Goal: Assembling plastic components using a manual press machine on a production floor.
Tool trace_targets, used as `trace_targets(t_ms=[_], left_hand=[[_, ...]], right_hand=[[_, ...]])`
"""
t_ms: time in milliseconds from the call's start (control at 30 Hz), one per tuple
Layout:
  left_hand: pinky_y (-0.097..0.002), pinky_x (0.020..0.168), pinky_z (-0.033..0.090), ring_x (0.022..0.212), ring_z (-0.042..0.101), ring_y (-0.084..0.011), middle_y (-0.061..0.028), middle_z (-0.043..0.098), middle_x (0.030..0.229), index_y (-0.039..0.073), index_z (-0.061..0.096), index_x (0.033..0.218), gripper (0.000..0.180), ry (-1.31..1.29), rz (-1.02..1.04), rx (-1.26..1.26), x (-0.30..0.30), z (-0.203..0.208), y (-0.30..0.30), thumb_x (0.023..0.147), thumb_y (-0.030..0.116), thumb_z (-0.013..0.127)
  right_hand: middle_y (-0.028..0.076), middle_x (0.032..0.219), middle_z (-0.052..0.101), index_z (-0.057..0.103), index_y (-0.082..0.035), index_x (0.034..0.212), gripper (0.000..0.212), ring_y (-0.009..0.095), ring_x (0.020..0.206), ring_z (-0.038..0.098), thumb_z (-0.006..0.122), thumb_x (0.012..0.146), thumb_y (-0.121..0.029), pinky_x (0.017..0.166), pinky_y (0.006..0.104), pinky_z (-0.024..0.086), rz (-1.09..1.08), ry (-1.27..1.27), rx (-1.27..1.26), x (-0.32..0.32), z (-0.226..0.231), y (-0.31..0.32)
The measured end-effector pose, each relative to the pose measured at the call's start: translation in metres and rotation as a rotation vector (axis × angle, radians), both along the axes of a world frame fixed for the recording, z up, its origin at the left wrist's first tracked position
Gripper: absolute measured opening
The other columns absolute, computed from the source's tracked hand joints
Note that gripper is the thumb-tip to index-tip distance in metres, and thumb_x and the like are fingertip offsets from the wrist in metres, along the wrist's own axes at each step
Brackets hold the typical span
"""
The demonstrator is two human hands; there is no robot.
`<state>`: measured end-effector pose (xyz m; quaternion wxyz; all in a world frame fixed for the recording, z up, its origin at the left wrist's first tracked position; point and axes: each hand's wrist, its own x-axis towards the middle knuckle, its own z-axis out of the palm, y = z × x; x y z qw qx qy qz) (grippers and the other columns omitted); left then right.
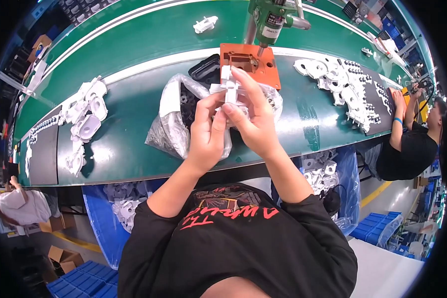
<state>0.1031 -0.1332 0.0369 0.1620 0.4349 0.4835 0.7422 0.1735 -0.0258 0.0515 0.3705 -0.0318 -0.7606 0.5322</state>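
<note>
Between both hands I hold a white plastic part (230, 94) with a boxy, irregular shape. My left hand (207, 128) grips it from the left with thumb and fingers. On the right side, my right hand (256, 121) has its thumb on the near part and its index finger stretched along the top. Just beyond the part lies an orange fixture plate (271, 74) with a recess, under a green press (270, 22). Close to my left hand sits a clear plastic bag (171, 116) with dark small pieces in it. Fingers hide much of the part's lower side.
White molded parts lie in piles on the left (89, 109) and right (350, 94) of the green bench (129, 144). A black tray (203, 69) touches the bag's far side. Blue bins (99, 218) of parts stand below the edge. A person (402, 144) works at far right.
</note>
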Motion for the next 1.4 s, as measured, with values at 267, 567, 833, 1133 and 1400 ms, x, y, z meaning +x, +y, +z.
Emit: trace_targets(t_ms=[267,567,833,1133,1400], left_hand=[[-0.032,0.098,0.035,0.114,0.044,-0.0174,-0.0157,0.046,0.12,-0.002,0.031,0.123,0.036,-0.177,-0.17,-0.017,0.004,0.003,-0.008,0.095,0.016,0.045],[-0.0294,0.061,0.045,0.068,0.058,-0.014,-0.0093,0.058,0.074,0.002,0.044,0.092,0.02,0.218,0.214,-0.325,-0.033,0.025,0.017,0.089,0.017,0.058],[-0.0407,0.061,0.051,0.073,0.063,-0.0327,-0.0158,0.062,0.081,0.009,0.053,0.098,0.022,1.171,0.352,-0.538,-0.094,-0.004,0.114,0.077,0.01,0.059],[-0.0413,0.067,0.052,0.076,0.063,-0.0345,-0.0192,0.06,0.084,0.006,0.056,0.095,0.017,1.432,0.298,-0.393,-0.099,-0.036,0.149,0.08,0.012,0.053],[-0.0437,0.071,0.051,0.08,0.062,-0.0385,-0.0235,0.057,0.09,0.005,0.056,0.095,0.017,1.331,0.226,-0.456,-0.103,-0.041,0.15,0.08,0.011,0.051]], right_hand=[[0.015,0.134,0.034,0.01,-0.011,0.145,0.081,0.024,0.11,0.048,0.063,0.084,-0.014,0.092,0.0357,0.04,0.17,0.176,-0.402,-0.011,-0.004,-0.007],[0.022,0.146,0.021,0.012,0.0,0.143,0.08,0.029,0.137,0.019,0.052,0.088,-0.041,0.11,0.0382,0.013,0.224,0.064,-0.086,0.015,0.007,0.032],[0.01,0.085,0.056,0.061,-0.002,0.094,0.019,0.024,0.085,0.055,0.065,0.076,-0.006,0.075,0.0299,0.044,-0.273,-0.385,0.424,0.041,-0.012,0.075],[0.011,0.086,0.054,0.063,-0.002,0.091,0.017,0.028,0.088,0.053,0.064,0.074,-0.003,0.077,0.0358,0.044,-0.185,-0.438,0.485,0.041,-0.025,0.073],[0.011,0.083,0.053,0.064,-0.004,0.092,0.018,0.029,0.085,0.053,0.062,0.074,-0.002,0.075,0.0366,0.044,-0.201,-0.447,0.566,0.039,-0.022,0.071]])
